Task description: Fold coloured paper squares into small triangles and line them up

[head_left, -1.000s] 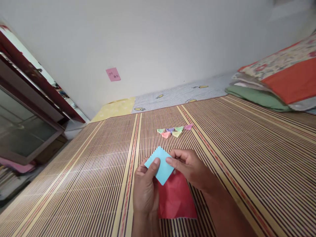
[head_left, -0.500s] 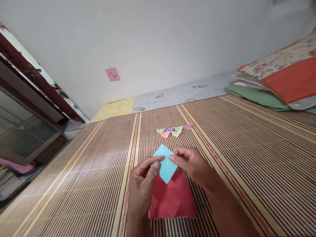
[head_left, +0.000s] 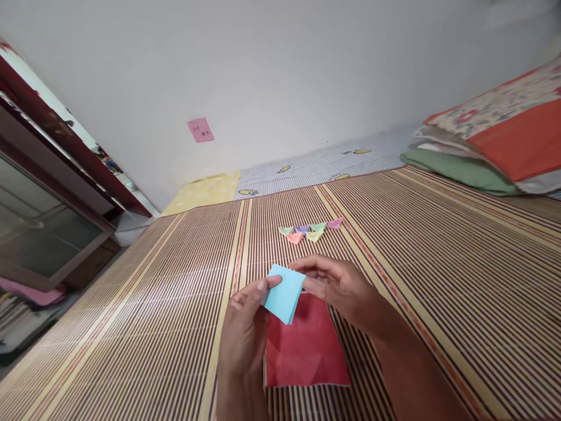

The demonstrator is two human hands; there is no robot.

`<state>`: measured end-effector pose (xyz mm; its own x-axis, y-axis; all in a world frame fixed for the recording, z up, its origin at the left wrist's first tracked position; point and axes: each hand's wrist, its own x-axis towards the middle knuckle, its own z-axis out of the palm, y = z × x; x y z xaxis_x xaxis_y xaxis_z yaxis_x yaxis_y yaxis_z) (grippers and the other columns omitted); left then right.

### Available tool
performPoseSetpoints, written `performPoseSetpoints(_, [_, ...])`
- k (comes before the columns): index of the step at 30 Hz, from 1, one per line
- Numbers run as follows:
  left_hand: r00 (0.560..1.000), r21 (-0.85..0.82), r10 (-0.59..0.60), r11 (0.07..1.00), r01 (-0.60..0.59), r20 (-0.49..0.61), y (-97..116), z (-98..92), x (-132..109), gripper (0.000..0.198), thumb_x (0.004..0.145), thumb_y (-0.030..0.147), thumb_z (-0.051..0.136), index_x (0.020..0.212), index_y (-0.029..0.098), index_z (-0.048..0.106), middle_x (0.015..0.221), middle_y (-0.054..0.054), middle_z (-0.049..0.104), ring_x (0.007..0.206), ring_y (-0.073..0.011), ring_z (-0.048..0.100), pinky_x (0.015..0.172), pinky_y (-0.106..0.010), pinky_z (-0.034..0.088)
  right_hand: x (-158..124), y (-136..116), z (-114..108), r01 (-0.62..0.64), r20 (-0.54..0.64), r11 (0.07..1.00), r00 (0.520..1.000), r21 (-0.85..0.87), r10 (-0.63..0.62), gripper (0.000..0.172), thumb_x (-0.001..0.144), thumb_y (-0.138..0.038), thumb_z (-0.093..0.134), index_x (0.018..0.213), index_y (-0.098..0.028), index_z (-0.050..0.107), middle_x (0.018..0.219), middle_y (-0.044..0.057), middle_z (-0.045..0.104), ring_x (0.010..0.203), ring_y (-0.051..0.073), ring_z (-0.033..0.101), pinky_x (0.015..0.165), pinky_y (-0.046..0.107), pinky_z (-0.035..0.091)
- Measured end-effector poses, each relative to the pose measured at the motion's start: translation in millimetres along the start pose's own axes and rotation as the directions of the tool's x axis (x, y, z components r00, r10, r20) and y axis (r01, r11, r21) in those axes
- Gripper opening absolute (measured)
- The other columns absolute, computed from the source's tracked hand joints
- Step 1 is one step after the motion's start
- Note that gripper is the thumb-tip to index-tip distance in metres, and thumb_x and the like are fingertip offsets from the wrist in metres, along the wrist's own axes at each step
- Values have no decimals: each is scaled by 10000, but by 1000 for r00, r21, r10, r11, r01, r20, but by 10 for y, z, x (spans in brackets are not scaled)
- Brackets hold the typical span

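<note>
Both hands hold a small light-blue paper square [head_left: 283, 294] above a striped bamboo mat [head_left: 438, 263]. My left hand [head_left: 245, 333] pinches its left edge between thumb and forefinger. My right hand [head_left: 337, 286] grips its right side, fingers curled round the edge, and the paper looks bent into a fold. Beneath the hands lies a red paper sheet [head_left: 307, 348], flat on the mat. Farther away on the mat sits a cluster of several small folded paper pieces [head_left: 309, 231] in pastel colours.
A white wall with a pink sticky note [head_left: 200, 130] rises behind the mat. Folded bedding and a pillow [head_left: 491, 146] are stacked at the right. A dark wooden cabinet with a glass door [head_left: 44, 222] stands at the left. A patterned sheet [head_left: 315, 166] borders the mat's far edge.
The blue paper, held flat as a diamond before, is now tilted and bent over between both hands. My left hand has shifted slightly left; the red sheet shows more.
</note>
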<state>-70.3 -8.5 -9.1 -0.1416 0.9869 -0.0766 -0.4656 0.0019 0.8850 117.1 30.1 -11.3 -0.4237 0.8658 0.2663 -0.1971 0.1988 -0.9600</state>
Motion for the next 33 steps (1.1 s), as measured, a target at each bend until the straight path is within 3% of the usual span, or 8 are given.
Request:
performPoseSetpoints(4, [1000,-37,-11,999,11,-13,-20,19,9,256,726,375,865,843,147,854,836,-109,794,833,-221,692,764,-297,560,-24,-45,-14,3,37,998,999,-67,-1,247,915,-216,669,1155,-262,707,1086,38,735,977,194,692,863,335,552])
performPoseSetpoints(11, [999,-68,-37,997,36,-7,-24,37,3,233,715,354,876,829,152,853,827,-103,794,871,-244,707,779,-317,575,-27,-52,-22,57,38,984,998,-169,-52,176,907,-227,661,1067,-226,734,1053,59,712,976,218,671,864,362,537])
performPoseSetpoints(22, [993,-74,-96,992,101,76,-61,-1,-5,188,788,321,830,841,143,850,806,-98,790,743,-169,681,691,-242,560,-39,-83,-9,39,18,994,999,-106,-37,204,945,-314,662,1097,-219,759,1026,61,738,948,203,680,836,340,524])
performPoseSetpoints(28, [993,-97,-78,992,86,83,-54,77,-8,209,777,279,834,943,154,849,896,-118,808,855,-225,730,767,-290,593,-19,-94,4,40,59,999,997,27,-42,229,944,-353,674,1118,-227,755,1065,65,747,973,197,686,889,346,538])
performPoseSetpoints(33, [993,-176,-95,979,105,65,-91,92,14,185,807,258,794,916,118,846,989,-148,808,953,-235,736,829,-275,597,-24,-85,-10,-8,39,1000,999,28,7,333,835,-319,799,1141,-218,717,1094,75,751,989,226,700,887,368,561])
